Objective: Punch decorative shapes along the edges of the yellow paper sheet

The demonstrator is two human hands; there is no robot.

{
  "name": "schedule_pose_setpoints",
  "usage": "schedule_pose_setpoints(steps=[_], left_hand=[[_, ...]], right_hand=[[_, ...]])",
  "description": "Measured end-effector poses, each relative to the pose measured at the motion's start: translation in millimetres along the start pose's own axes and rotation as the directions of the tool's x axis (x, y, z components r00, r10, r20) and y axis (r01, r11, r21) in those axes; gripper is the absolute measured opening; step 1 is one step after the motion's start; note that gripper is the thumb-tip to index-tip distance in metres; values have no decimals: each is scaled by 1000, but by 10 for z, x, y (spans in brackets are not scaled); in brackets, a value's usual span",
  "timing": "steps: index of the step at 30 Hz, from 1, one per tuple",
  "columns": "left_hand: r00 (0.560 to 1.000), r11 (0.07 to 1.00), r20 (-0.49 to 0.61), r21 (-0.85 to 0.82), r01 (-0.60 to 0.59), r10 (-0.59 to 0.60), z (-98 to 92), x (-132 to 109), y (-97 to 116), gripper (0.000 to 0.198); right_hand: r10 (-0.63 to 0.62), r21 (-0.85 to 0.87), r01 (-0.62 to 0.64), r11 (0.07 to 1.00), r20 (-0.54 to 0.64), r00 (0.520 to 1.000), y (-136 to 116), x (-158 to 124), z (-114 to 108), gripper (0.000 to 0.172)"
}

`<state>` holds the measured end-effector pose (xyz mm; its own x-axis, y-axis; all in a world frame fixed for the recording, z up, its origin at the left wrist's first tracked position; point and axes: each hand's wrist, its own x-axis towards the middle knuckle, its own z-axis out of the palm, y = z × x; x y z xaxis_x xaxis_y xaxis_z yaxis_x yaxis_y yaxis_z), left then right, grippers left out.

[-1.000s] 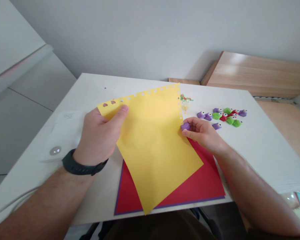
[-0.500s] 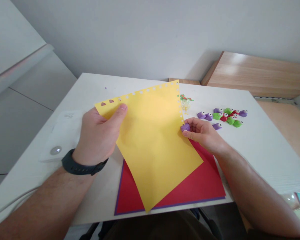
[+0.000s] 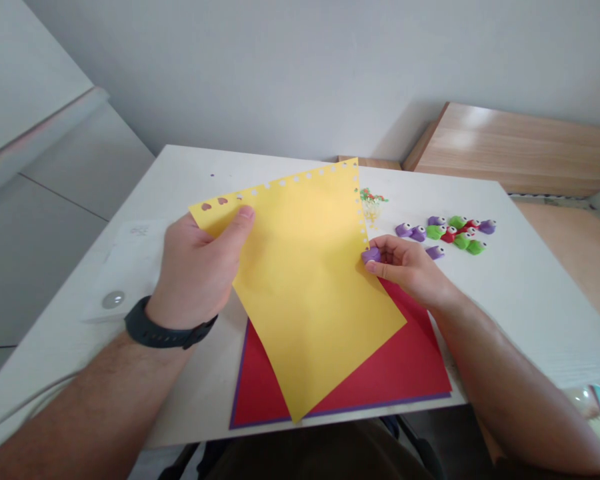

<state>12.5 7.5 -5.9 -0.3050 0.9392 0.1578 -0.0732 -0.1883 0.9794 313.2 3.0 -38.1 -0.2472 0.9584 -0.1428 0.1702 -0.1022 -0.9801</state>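
My left hand (image 3: 203,263) grips a yellow sheet of paper (image 3: 305,287) by its upper left corner, thumb on top. Small punched holes, some heart-shaped, run along the sheet's top edge and down the upper right edge. At that right edge my right hand (image 3: 405,267) pinches a small purple craft punch (image 3: 371,256), which sits over the paper's margin. Beneath the tilted yellow sheet lie a red sheet (image 3: 400,367) and a purple sheet, of which only a thin border shows.
Several purple, green and red punches (image 3: 435,232) stand in a cluster on the right of the white table (image 3: 520,300). Small green, red and yellow paper bits (image 3: 373,203) lie behind the yellow sheet. A clear plastic packet (image 3: 125,280) is on the left.
Almost nothing differs. Both hands, the yellow sheet and the purple punch keep their places; the view has shifted very slightly.
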Motion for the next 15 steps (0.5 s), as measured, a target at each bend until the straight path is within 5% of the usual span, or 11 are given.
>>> schedule_pose_setpoints(steps=[15], left_hand=[[1000,1000,0,21,1,-1,-10,4,-1,29]], right_hand=[[12,4,-12,1000,-3,1000,4,-7,-2,29]])
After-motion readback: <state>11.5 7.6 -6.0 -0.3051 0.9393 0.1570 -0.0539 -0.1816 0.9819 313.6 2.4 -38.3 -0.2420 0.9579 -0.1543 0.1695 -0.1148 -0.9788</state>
